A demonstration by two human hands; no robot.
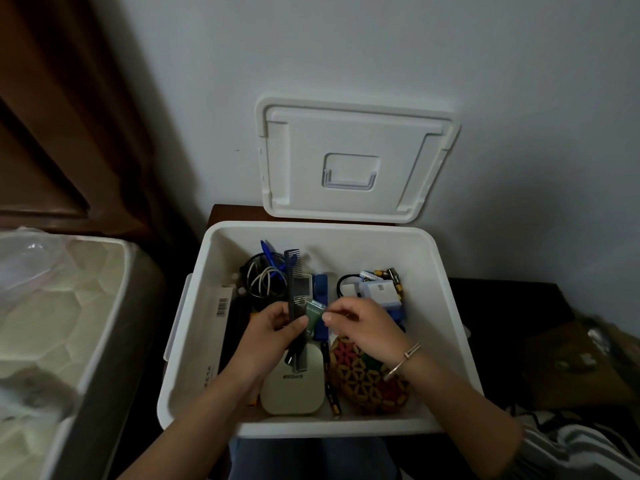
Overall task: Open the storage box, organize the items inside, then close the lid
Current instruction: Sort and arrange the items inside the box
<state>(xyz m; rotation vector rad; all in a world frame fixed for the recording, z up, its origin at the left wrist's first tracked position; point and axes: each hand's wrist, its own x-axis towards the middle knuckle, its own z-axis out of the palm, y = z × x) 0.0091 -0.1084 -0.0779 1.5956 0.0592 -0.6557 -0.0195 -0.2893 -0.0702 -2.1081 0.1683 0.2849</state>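
Your white storage box (446, 306) sits open right in front of you, just below your arms, and its lid (353, 161) stands upright behind it, leaning on the wall. Inside, along the left wall, lies a long white carton (221, 306) with a barcode. Toward the back left you have a tangle of cables (259, 278) with a blue pen (268, 254) poking up out of it. At the back right a few batteries (388, 274) lie beside a small white and blue pack (379, 292). Near the front a cream case (294, 386) lies flat, and just right of it a woven pouch (367, 382) with a flower pattern, partly under your right wrist.

Your left hand (277, 330) is closed around a dark comb (294, 292), which stands nearly upright, teeth end up, above the middle of the box. Your right hand (360, 323) is pinched on a small green tube (315, 317), thumb and forefinger together, touching the comb's side. A bracelet (405, 358) sits on that wrist. Left of the box is a mattress (52, 323); a brown bag (581, 362) lies to the right.
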